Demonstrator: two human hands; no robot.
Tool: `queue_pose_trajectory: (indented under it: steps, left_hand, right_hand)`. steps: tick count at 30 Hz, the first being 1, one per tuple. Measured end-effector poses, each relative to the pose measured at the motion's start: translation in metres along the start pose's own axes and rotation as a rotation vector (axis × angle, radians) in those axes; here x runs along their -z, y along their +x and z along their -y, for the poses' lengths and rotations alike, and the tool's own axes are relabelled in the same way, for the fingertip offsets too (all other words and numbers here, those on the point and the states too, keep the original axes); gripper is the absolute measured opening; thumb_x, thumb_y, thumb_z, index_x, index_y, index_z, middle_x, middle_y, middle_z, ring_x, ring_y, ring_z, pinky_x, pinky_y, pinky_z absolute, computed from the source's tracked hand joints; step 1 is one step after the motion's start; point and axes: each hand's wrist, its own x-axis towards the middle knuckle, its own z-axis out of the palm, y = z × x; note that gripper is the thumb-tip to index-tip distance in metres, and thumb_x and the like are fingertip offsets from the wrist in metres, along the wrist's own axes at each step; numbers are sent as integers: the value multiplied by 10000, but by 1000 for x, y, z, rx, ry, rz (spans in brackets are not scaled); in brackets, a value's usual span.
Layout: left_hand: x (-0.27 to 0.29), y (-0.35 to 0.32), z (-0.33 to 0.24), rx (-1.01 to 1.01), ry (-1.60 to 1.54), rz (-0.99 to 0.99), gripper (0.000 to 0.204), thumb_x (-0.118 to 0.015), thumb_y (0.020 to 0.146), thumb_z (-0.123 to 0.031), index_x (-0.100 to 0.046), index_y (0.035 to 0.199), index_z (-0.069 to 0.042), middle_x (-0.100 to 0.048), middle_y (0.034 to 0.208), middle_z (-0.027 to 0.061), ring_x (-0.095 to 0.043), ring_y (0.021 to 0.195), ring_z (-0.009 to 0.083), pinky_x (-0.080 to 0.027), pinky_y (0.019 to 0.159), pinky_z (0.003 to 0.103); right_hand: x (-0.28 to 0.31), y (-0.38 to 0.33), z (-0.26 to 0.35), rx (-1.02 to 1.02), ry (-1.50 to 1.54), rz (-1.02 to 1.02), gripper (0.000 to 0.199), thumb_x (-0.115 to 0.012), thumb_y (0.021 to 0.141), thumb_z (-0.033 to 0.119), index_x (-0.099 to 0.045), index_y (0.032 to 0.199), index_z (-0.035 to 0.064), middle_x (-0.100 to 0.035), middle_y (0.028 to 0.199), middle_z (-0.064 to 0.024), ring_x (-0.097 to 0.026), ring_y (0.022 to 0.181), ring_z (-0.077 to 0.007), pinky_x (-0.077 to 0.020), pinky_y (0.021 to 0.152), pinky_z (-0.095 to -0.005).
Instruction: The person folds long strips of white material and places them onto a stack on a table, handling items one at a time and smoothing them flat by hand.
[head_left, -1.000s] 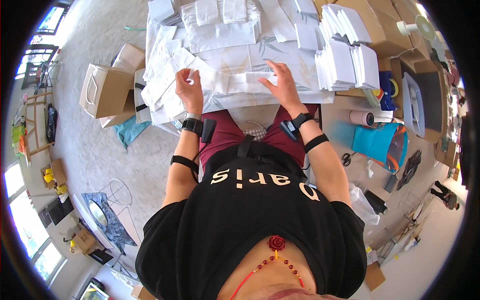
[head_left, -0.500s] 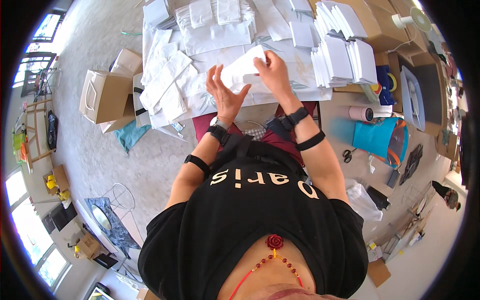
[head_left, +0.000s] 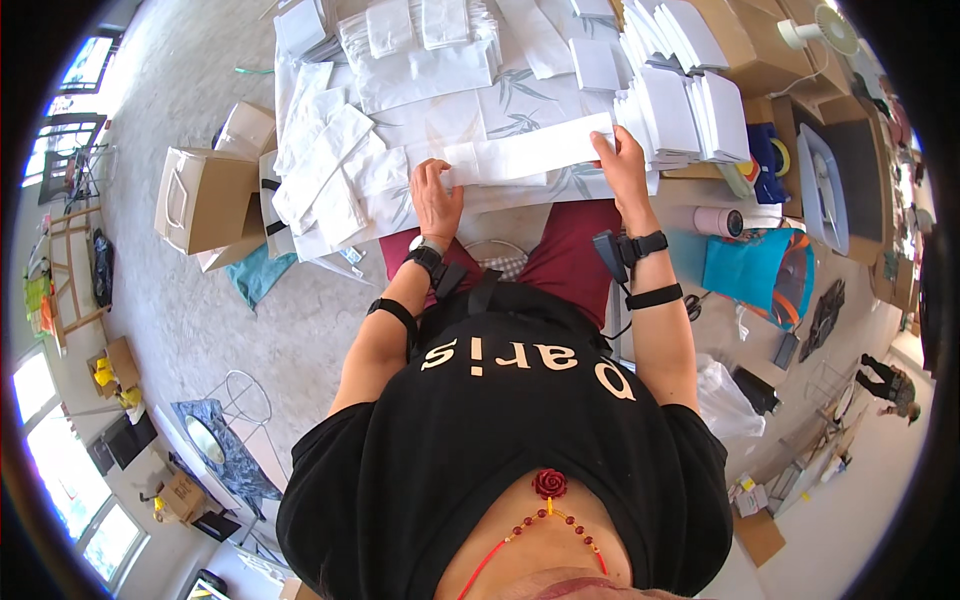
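A long, flat white strip (head_left: 540, 152) stretches sideways just above the near edge of the table; I cannot tell whether it is paper or cloth. At its right end, the thumb and fingers of my right hand (head_left: 628, 178) are closed on it. My left hand (head_left: 437, 205) has its fingers curled down on the strip's left end, where the material looks more see-through. White flat packets (head_left: 325, 145) lie loosely heaped left of my left hand. Near my right hand stand stacks of folded white pieces (head_left: 668, 115).
A leaf-patterned white cloth (head_left: 515, 100) covers the table. Farther back lies a pile of white sleeves (head_left: 425, 75). Cardboard boxes (head_left: 205, 200) stand on the floor at left. On the right are a pink bottle (head_left: 718, 221), a turquoise bag (head_left: 740, 272) and a small fan (head_left: 825, 32).
My hands have moved apart, the right one going right and slightly nearer. The white piece, bunched between them before, now lies drawn out as a long strip. My left fingers have curled onto it.
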Motion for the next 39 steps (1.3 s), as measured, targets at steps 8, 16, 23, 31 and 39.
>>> queue_pose_trajectory:
  steps: [8, 16, 23, 31, 39]
  left_hand:
    - [-2, 2, -4, -46, 94, 23, 380, -702, 702, 19, -576, 1041, -98, -587, 1130, 107, -547, 1122, 338, -414, 961, 459]
    - [-6, 4, -2, -39, 99, 6, 358, -699, 702, 17, -581, 1022, -91, -588, 1106, 115, -549, 1103, 346, -417, 958, 460]
    - [-5, 4, -1, -39, 79, -6, 358, -678, 701, 44, -581, 1022, -83, -586, 1103, 124, -547, 1098, 356, -426, 955, 461]
    - [-4, 3, 0, -35, 68, -16, 352, -668, 706, 47, -580, 1022, -82, -585, 1095, 127, -545, 1095, 359, -425, 967, 467]
    - [-7, 5, 0, -38, 81, -11, 340, -661, 709, 44, -584, 1017, -77, -586, 1092, 129, -545, 1088, 362, -426, 965, 468]
  right_hand:
    - [6, 4, -44, -20, -46, -93, 286, -679, 952, 233, -652, 1045, -36, -692, 871, -81, -641, 713, -129, -522, 610, -294]
    - [12, 19, -99, 23, -178, -140, 318, -674, 931, 265, -659, 1046, -32, -707, 890, -171, -686, 761, -264, -534, 694, -377]
    - [9, 15, -112, 118, -445, -196, 282, -676, 885, 246, -665, 983, -18, -712, 916, -232, -694, 881, -396, -522, 792, -450]
    - [-6, -4, -80, 371, -920, -302, 361, -731, 860, 125, -595, 1160, -24, -634, 1058, -211, -626, 999, -372, -516, 865, -462]
    - [-101, -15, -39, 607, -399, 119, 179, -666, 867, -19, -611, 1030, 28, -626, 976, -142, -640, 918, -347, -525, 804, -422]
